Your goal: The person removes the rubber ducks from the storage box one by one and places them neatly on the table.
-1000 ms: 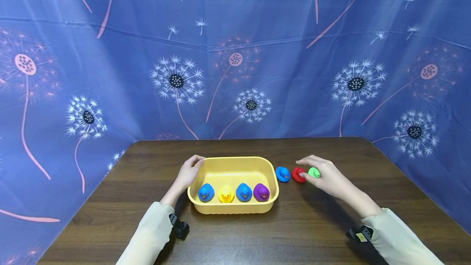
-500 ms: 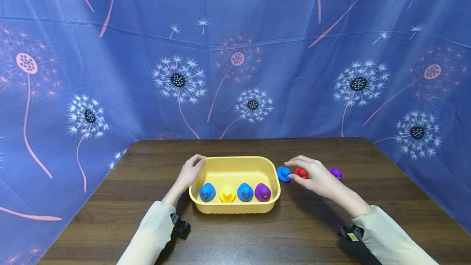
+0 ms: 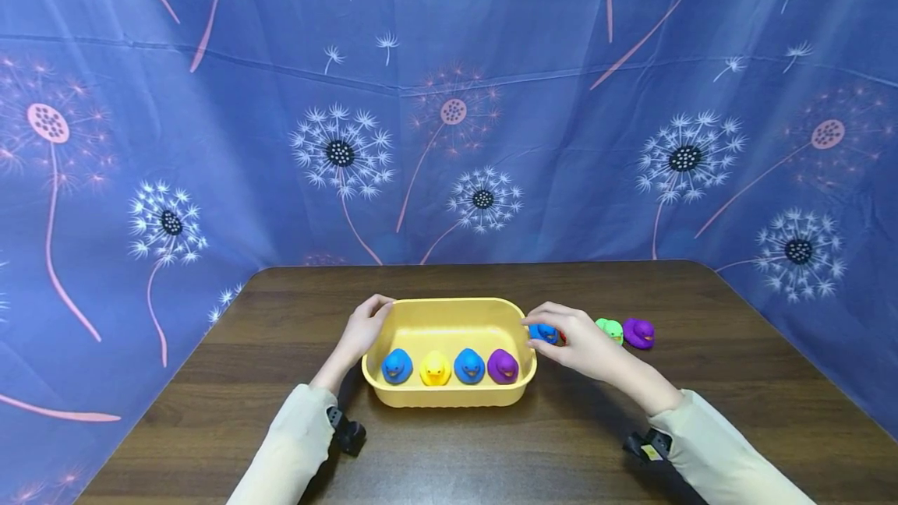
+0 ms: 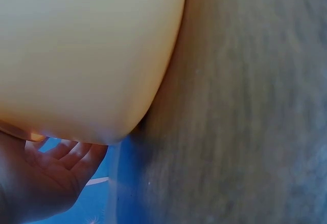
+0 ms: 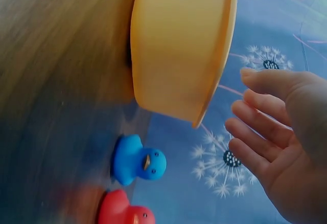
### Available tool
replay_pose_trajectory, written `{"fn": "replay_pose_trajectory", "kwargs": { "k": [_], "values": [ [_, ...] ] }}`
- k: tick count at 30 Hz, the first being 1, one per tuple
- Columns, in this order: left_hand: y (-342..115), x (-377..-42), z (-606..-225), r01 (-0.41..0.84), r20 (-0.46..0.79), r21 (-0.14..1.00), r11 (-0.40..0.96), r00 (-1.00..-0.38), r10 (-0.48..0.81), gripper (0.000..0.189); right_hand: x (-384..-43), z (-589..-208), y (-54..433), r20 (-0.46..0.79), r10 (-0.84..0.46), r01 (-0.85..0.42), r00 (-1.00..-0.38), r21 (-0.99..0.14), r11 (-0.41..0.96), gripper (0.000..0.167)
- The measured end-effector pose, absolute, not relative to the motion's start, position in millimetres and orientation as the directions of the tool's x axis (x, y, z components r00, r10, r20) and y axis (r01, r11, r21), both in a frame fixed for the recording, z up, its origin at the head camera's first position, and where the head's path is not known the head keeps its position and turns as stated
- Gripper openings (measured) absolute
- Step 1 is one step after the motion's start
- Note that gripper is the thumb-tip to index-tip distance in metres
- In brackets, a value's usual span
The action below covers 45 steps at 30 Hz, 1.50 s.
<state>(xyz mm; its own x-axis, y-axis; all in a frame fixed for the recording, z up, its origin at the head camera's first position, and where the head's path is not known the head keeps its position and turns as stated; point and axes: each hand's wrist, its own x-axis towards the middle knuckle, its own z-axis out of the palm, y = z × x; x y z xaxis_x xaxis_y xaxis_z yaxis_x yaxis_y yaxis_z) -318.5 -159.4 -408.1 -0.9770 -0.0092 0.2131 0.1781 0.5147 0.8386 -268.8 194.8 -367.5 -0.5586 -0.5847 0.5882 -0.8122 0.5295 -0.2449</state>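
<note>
A pale yellow plastic tub [image 3: 449, 397] stands on the table. Along its near side sit a blue toy duck [image 3: 397, 366], a yellow duck [image 3: 436, 369], another blue duck [image 3: 469, 366] and a purple duck [image 3: 503, 366]. My left hand [image 3: 364, 328] grips the tub's far left rim; in the left wrist view its fingers [image 4: 82, 160] are against the wall. Close by the tub's right end, my right hand [image 3: 578, 340] hovers, fingers loosely bent and holding nothing. Below it stands a blue duck [image 5: 134, 160], beside a red duck [image 5: 122, 209] mostly hidden in the head view.
Further right on the dark wooden table [image 3: 421, 458] stand a green duck [image 3: 611, 329] and a purple duck [image 3: 638, 333]. A blue dandelion-print cloth [image 3: 449, 37] hangs behind the table's far edge.
My right hand has moved left from over the red and green ducks to the blue duck by the tub. The green and purple ducks are uncovered. My left hand stays on the rim.
</note>
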Motion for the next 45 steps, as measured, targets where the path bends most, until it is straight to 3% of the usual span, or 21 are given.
{"fn": "replay_pose_trajectory", "kwargs": {
  "k": [14, 31, 40, 45],
  "values": [
    [-159.1, -319.9, -404.6, 0.187, 0.221, 0.826, 0.532, -0.975, 0.000, 0.024, -266.8, -365.1, 175.3, 0.401, -0.671, -0.782, -0.623, -0.330, 0.529, 0.031],
    [-158.3, -317.1, -410.9, 0.165, 0.204, 0.840, 0.517, -0.979, -0.018, 0.024, -274.2, -371.4, 158.0, 0.156, -0.756, -0.745, -0.636, -0.379, 0.549, 0.033],
    [-158.0, -318.2, -408.6, 0.163, 0.205, 0.835, 0.525, -0.978, -0.023, 0.024, -276.7, -366.0, 153.4, 0.095, -0.752, -0.729, -0.652, -0.349, 0.589, 0.029],
    [-157.9, -317.5, -406.8, 0.157, 0.198, 0.831, 0.533, -0.980, -0.020, 0.025, -276.6, -363.8, 148.3, 0.063, -0.733, -0.704, -0.678, -0.341, 0.622, 0.036]
  ]
}}
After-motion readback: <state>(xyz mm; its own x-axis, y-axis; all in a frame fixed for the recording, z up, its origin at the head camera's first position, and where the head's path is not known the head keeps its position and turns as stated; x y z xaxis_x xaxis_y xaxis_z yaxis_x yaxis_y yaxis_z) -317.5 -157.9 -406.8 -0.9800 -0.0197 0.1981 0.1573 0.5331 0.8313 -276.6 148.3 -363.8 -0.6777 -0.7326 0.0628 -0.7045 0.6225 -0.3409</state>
